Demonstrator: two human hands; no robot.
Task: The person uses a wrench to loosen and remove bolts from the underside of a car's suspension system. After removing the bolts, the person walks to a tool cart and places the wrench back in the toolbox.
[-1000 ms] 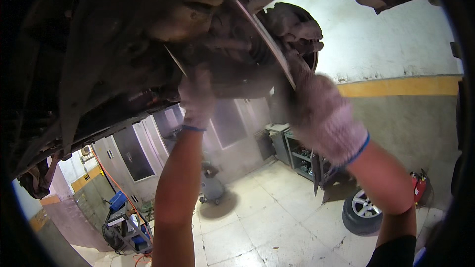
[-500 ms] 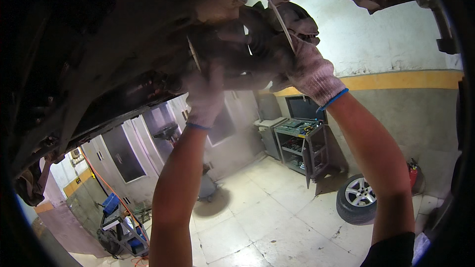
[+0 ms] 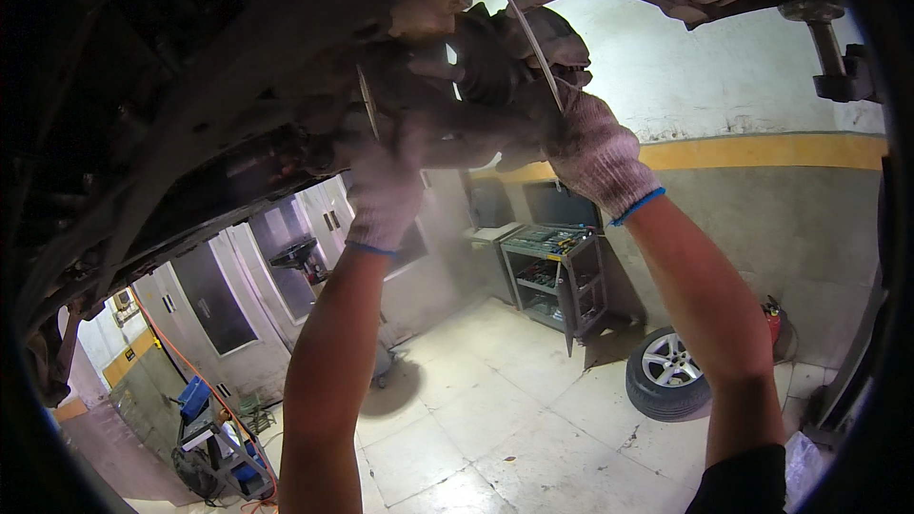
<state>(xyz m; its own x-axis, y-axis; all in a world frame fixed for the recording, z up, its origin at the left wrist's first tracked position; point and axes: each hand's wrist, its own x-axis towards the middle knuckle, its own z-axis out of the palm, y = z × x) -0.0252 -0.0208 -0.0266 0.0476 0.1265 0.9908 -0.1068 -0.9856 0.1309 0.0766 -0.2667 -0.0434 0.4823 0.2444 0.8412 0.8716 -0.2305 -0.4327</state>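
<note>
Both my hands are raised to the dark underside of a car (image 3: pixel 219 105) and wear white knit gloves with blue cuffs. My left hand (image 3: pixel 386 181), hazy in the picture, is closed at the foot of a thin metal rod (image 3: pixel 367 103) that points up into the car parts. My right hand (image 3: pixel 602 150) is wrapped at the lower end of a longer thin metal rod (image 3: pixel 531 46), whose upper end reaches the car body. Between the rods sits a dark ribbed part (image 3: pixel 481 67). The fingertips and the rods' grip ends are hidden.
A grey tool cart (image 3: pixel 557 276) with tools on its shelves stands by the wall. A wheel (image 3: pixel 666 373) lies on the tiled floor (image 3: pixel 533 419), near a red fire extinguisher (image 3: pixel 773 319). At lower left stands another cart (image 3: pixel 224 443) beside an orange hose (image 3: pixel 181 357).
The view has shifted slightly, so the room and car parts appear moved to the left. Both hands stay at their rods, with little change in grip.
</note>
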